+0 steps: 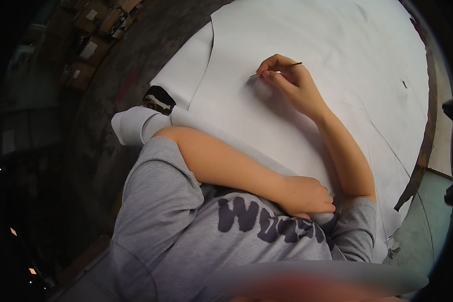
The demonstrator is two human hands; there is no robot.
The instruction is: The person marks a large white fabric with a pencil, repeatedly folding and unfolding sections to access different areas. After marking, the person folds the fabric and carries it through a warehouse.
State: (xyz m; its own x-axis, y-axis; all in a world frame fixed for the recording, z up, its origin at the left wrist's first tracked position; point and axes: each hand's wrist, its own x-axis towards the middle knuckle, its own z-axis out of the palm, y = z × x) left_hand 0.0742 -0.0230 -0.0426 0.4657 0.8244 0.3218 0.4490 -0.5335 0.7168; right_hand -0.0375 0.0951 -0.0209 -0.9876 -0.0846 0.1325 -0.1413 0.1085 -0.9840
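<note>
A large white sheet (246,50) with a fine grain, like leather, spreads over the work surface in front of me. Over its upper middle, my right hand (292,83) pinches a thin pen-like stick (297,64) between thumb and fingers. The pointed tip comes close to the sheet; whether it touches I cannot tell. My left forearm lies across my body, and my left hand (307,196) is closed with curled fingers against the sheet's near, rolled edge (231,141). What is inside those fingers, if anything, is hidden.
At the left, the sheet's loose end curls into a roll (131,123) beside a dark patterned object (158,99). Cardboard boxes (93,50) stand on the floor at the far left. A small dark mark (404,84) shows on the sheet's right; a dark ragged strip (428,126) borders it.
</note>
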